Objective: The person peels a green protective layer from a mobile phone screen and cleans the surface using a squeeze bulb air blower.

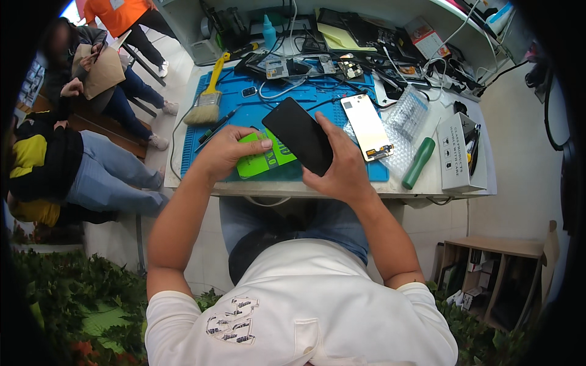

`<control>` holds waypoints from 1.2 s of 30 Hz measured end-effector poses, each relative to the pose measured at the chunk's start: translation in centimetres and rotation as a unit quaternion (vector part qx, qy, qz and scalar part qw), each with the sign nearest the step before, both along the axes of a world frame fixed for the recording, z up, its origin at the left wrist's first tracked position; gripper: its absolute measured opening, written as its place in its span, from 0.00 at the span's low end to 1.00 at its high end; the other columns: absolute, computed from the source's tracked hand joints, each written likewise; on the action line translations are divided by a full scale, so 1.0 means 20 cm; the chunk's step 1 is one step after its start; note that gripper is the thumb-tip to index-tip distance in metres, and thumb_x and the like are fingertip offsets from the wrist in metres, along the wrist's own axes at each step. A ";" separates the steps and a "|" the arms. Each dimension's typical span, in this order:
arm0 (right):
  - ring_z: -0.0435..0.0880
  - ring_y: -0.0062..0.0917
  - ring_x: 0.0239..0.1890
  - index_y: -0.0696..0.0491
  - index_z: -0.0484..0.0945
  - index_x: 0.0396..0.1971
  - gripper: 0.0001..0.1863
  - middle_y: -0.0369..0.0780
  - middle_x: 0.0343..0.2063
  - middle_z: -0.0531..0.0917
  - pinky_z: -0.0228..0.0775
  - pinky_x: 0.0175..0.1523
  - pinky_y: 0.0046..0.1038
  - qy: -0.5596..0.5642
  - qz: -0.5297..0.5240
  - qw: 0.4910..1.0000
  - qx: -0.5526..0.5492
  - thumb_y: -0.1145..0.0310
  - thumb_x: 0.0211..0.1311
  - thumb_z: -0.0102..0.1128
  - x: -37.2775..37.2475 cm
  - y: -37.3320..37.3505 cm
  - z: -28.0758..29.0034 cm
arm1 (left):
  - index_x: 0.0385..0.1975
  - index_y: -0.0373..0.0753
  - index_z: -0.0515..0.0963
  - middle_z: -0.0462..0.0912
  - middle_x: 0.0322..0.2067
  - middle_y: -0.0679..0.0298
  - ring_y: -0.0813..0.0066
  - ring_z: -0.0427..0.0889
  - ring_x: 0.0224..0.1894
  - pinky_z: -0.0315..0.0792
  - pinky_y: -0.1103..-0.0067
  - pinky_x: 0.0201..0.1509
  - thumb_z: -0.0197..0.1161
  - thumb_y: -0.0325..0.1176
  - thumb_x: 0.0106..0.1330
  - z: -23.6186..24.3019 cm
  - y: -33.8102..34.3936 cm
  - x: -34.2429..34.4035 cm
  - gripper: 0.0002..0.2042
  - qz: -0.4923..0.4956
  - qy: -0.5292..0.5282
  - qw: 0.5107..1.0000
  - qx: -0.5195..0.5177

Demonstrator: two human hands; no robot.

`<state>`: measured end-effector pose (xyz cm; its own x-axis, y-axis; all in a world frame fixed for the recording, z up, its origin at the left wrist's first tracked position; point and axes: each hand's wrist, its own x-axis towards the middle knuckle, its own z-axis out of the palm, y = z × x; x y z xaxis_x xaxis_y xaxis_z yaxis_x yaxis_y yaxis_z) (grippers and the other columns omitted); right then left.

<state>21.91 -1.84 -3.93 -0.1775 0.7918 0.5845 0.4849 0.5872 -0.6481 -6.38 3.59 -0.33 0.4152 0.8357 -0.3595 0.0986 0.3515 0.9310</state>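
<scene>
A black smartphone [299, 135], its dark screen facing up, rests tilted in my right hand [345, 161], gripped along its right side and lower corner. Thumb and fingers of my left hand [229, 149] pinch a bright green printed card or flat packet [265, 160], part of which lies behind the phone. Both are held over the front of a blue repair mat [378, 172]. Just right of the phone lies a loose phone screen panel [366, 125], pale side up, with a flex cable at its lower end. Beyond my left hand sits a wide yellow-handled brush [207, 100].
Bubble wrap [406, 131], a green-handled screwdriver [419, 161] and a white box of tools [462, 155] occupy the bench's right side. Phone parts, cables and a blue bottle [269, 33] crowd the back. Several people stand or sit at the left; a low wooden shelf [497, 245] is lower right.
</scene>
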 end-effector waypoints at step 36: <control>0.84 0.50 0.68 0.62 0.65 0.80 0.57 0.57 0.69 0.81 0.77 0.74 0.42 -0.003 -0.003 0.998 -0.061 0.68 0.47 0.82 0.01 0.00 -0.03 | 0.38 0.32 0.91 0.89 0.30 0.67 0.84 0.82 0.29 0.75 0.81 0.35 0.81 0.41 0.72 -0.09 -0.11 0.20 0.16 0.012 0.032 0.997 0.062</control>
